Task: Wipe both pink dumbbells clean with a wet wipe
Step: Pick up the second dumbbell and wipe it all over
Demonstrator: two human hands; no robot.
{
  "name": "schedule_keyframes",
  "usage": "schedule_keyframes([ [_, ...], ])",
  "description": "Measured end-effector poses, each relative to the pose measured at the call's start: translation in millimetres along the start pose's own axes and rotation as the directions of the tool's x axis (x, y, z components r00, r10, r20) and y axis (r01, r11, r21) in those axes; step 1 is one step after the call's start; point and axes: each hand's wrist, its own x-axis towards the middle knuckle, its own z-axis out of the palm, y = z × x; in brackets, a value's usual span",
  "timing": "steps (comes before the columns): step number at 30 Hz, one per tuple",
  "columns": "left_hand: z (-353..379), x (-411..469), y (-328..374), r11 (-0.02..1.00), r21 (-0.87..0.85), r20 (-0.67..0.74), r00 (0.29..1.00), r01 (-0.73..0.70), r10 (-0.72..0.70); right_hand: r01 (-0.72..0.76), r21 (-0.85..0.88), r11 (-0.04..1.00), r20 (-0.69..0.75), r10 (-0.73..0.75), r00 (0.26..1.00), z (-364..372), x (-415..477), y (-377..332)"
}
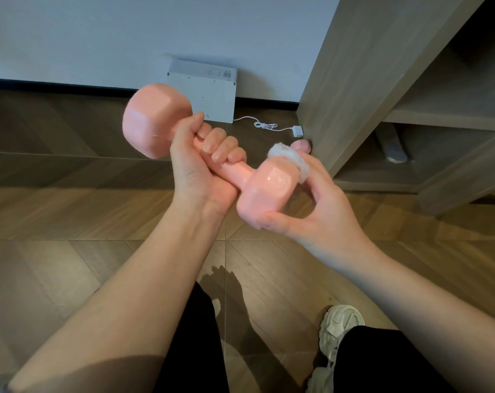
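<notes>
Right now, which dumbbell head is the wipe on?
The lower-right head, glossy, cupped by the right hand with the wet wipe; the upper-left head, beyond the left hand, is bare.

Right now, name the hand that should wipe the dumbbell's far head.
Right: the right hand holds the wet wipe against the dumbbell, while the left hand grips its handle.

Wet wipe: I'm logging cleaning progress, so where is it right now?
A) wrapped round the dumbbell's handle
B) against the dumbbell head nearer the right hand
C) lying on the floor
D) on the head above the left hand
B: the right hand presses the wet wipe against the lower head of the dumbbell, while the left hand grips its handle.
</notes>
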Motion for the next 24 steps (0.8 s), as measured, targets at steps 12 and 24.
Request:
schedule_keyframes([
  [12,-3,-3,0,1.000,-0.008,-0.059,0.998,-0.011,0.011,0.171,-0.105,0.980,-0.051,-0.177,0.983,-2,-7,-11],
  [24,-7,0,-1,0.999,0.041,-0.187,0.982,-0.026,0.033,0.228,-0.264,0.937,-0.015,-0.240,0.971,-2,-7,-6],
])
